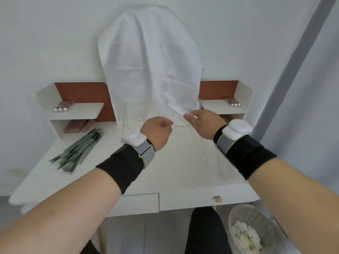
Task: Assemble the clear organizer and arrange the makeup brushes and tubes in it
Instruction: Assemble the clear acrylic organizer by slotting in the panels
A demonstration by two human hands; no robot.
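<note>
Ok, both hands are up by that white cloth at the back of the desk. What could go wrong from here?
The clear organizer parts are nearly invisible on the white desk, right under the right hand; a forearm could knock them off.

The green brushes lie loose near the desk's left edge; a sweeping left hand might scatter them.

Tugging the white cloth could drag it across the tubes on the right shelf.

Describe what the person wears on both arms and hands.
Both forearms are bare. Each wrist carries a wide black wrap, a grey strap edged in yellow-green, and a white rounded device on top. The left hand and right hand are ungloved.
</note>
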